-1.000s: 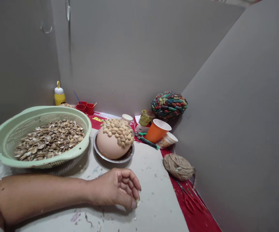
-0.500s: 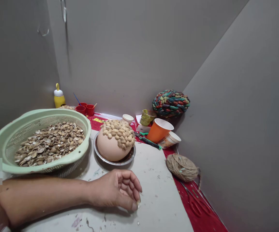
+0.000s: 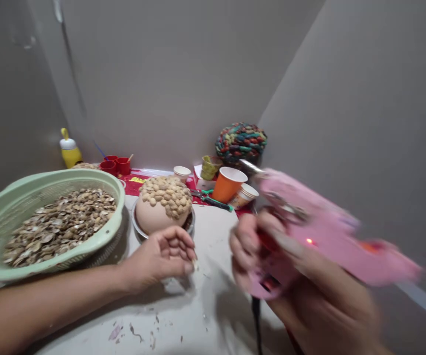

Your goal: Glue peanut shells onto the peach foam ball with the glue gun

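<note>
My right hand (image 3: 290, 266) is wrapped round a pink hot glue gun (image 3: 319, 212), its metal nozzle pointing up and left and a small light glowing orange-red on its side. The gun is blurred. My left hand (image 3: 164, 254) pinches a small pale piece of shell (image 3: 195, 265) between thumb and fingertips; its outline is hard to make out. Just behind that hand, a smooth beige ball (image 3: 149, 215) sits in a metal dish (image 3: 136, 227), its top and right side covered with nut-like shells (image 3: 166, 195). Left of it stands a green colander (image 3: 118, 207) holding loose shells (image 3: 61, 224).
Behind the ball are red cups (image 3: 123, 165), a white cup (image 3: 182, 172), an orange paper cup (image 3: 228, 185) and green-and-black pliers (image 3: 216, 201). A multicoloured braided ball (image 3: 241, 143) rests against the grey wall. A yellow bottle (image 3: 71, 155) stands at back left. The gun's black cord (image 3: 257, 320) hangs down.
My right hand has come into view with the glue gun. The view has shifted, so the table things sit further left. My left hand keeps its pinch, now closer to the ball.
</note>
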`<state>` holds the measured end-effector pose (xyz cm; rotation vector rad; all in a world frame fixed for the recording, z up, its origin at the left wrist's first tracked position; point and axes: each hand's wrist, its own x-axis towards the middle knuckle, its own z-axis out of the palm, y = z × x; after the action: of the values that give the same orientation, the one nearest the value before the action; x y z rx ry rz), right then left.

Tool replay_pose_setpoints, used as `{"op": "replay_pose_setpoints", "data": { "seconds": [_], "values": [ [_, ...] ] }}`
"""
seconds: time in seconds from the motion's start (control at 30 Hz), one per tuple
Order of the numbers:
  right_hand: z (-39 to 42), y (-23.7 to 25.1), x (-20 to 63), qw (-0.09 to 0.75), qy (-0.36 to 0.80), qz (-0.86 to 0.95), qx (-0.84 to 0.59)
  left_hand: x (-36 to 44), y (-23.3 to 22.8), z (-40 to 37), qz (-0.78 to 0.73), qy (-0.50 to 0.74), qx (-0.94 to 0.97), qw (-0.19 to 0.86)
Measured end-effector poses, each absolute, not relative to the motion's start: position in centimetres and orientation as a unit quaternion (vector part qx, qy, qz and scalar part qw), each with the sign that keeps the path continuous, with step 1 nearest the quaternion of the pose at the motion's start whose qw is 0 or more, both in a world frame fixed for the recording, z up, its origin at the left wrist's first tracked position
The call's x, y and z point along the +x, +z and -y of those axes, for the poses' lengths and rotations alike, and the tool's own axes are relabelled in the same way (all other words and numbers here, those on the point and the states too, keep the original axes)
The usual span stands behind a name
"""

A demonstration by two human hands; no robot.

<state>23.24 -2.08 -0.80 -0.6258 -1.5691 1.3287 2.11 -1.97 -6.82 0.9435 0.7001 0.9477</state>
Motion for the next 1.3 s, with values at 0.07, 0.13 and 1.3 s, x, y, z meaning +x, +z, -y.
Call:
{"op": "replay_pose_setpoints", "data": {
  "seconds": [0.07, 0.13, 1.3],
  "values": [
    [1.1, -0.7, 22.6, 0.503, 0.608, 0.569, -0.231, 1.5, -5.0, 1.8, -0.318, 0.484, 0.438, 0.688],
    [0.0, -0.9, 22.3, 0.493, 0.617, 0.556, -0.258, 1.0, -3.6, 1.5, -0.331, 0.52, 0.441, 0.652],
    [-1.5, -3.3, 21.1, 0.446, 0.293, 0.812, -0.237, 1.2, -4.1, 1.7, -0.404, 0.539, 0.495, 0.549]
  ]
}}
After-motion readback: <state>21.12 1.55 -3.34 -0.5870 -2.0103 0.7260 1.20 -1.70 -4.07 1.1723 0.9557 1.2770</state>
